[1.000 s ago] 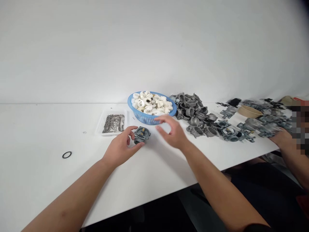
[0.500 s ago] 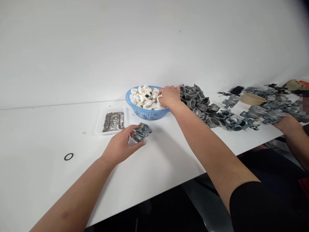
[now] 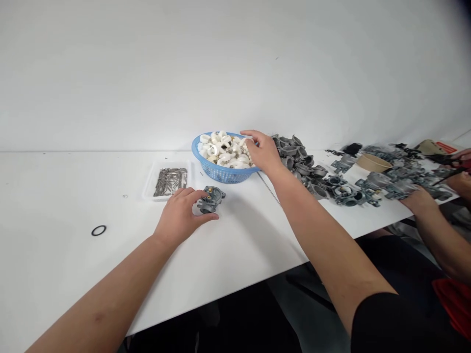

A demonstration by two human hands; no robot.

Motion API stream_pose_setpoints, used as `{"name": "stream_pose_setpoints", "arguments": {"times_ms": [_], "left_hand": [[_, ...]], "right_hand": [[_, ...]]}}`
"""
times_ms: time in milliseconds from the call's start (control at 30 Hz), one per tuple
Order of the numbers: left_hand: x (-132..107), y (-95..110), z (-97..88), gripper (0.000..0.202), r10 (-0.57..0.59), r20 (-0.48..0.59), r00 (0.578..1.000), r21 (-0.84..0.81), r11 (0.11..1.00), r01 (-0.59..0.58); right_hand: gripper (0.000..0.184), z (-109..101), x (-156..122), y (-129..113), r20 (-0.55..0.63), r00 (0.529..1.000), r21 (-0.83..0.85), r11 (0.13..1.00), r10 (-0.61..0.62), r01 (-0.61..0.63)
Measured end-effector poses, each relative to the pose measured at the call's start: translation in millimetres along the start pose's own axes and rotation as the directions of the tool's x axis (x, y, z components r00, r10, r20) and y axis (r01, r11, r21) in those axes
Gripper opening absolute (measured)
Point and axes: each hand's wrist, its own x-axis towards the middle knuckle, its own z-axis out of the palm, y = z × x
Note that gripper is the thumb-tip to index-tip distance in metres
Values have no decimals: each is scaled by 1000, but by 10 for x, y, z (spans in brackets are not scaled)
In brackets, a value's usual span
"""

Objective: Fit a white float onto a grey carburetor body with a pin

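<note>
My left hand (image 3: 184,210) grips a grey metal carburetor body (image 3: 212,198) on the white table, its thumb and fingers at the sides. Small brass parts show on the body's upturned face. My right hand (image 3: 263,151) is over the right rim of a blue plastic basket (image 3: 224,174), fingers apart beside the white plastic floats (image 3: 231,156) heaped inside. No float is clearly held between those fingers. Left of the basket, a clear tray (image 3: 147,189) holds many thin metal pins (image 3: 170,181).
A black rubber ring (image 3: 98,230) lies on the table (image 3: 55,274) at left. Right of the basket are piled grey carburetor bowls (image 3: 303,166) and carburetor bodies (image 3: 346,193). Farther right, a co-worker's hand (image 3: 419,202) is among more parts near a tan round container (image 3: 373,163).
My right hand has shifted slightly right, and its fingers have spread. The left hand keeps its grip on the carburetor body. The view has turned a little.
</note>
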Motion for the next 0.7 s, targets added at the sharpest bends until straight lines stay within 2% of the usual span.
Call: {"name": "stream_pose_setpoints", "arguments": {"times_ms": [33,100,200,333,467,600,700], "left_hand": [[0,3,15,58,3,-17,1000,-4,1000,-3],[8,10,47,55,9,-54,998,-3,1000,-9],[39,1,88,50,52,-76,996,0,999,-52],[85,-33,126,53,126,-64,990,-28,991,-128],[89,-13,124,51,153,20,988,-56,987,-152],[75,16,100,41,153,-5,988,-43,987,-153],[80,-15,92,39,144,-50,988,3,990,-144]], "right_hand": [[37,25,-59,-46,-52,998,156,987,-39,46],[36,110,-207,-156,-112,991,409,905,-76,116],[27,277,-467,-321,-51,993,616,778,-110,118],[24,461,-779,-426,-9,984,693,709,-175,133],[24,561,-954,-391,32,992,729,682,-119,58],[42,581,-982,-331,65,998,726,687,-21,-32],[55,565,-950,-302,166,986,776,619,-14,-122]]}}
